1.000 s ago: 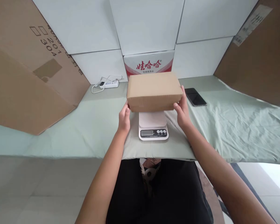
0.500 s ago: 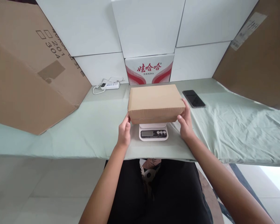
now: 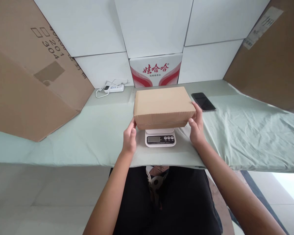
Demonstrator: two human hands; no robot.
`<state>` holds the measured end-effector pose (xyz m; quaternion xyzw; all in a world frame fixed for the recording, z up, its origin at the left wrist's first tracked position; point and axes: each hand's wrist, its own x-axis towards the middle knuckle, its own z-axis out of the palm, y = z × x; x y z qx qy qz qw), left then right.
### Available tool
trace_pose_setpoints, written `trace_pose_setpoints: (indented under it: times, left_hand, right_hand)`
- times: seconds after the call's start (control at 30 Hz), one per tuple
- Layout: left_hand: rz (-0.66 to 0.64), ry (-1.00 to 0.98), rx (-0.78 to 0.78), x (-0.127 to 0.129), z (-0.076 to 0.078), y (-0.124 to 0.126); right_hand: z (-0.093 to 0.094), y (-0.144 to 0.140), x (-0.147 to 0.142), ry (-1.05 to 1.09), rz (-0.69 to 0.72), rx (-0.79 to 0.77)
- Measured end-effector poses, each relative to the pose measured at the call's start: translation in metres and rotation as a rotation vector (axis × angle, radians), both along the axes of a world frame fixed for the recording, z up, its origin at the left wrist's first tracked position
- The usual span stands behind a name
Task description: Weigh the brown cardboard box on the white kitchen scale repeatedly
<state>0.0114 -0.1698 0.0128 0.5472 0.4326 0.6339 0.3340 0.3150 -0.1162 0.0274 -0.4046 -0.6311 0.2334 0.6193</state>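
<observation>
A closed brown cardboard box [image 3: 163, 101] is over a white digital kitchen scale [image 3: 160, 139], covering its weighing top. Only the scale's front shows, with a small display and several round buttons; I can read no number there. My left hand [image 3: 130, 137] grips the box at its near left corner, fingers partly hidden under the edge. At the near right corner my right hand [image 3: 196, 125] holds the box, thumb in front and fingers along the side. Whether the box rests its full weight on the scale I cannot tell.
Right of the box lies a black smartphone [image 3: 203, 101]. A white power strip with a cable [image 3: 114, 88] sits at the back left. Large cartons [image 3: 61, 98] [image 3: 267, 71] flank the green-clothed table [image 3: 88, 140]. White boxes [image 3: 154, 26] and a red-printed carton [image 3: 155, 70] line the back.
The hands and box hold nearly the same place over the scale. The whole view has shifted slightly.
</observation>
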Motion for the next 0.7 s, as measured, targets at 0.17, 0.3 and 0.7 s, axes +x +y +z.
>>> trace_pose_setpoints:
  times: [0.17,0.3,0.7]
  left_hand:
    - [-0.002,-0.005,-0.002,0.000,0.000,0.001]
    - [0.000,-0.013,-0.005,-0.001,-0.001,0.001]
    - [0.260,-0.061,0.015,-0.001,0.004,0.004]
  right_hand:
    - [0.001,0.001,0.002,-0.004,0.006,0.014]
    - [0.001,-0.001,0.004,-0.022,0.008,0.016]
    - [-0.012,0.013,0.006,0.132,-0.056,0.025]
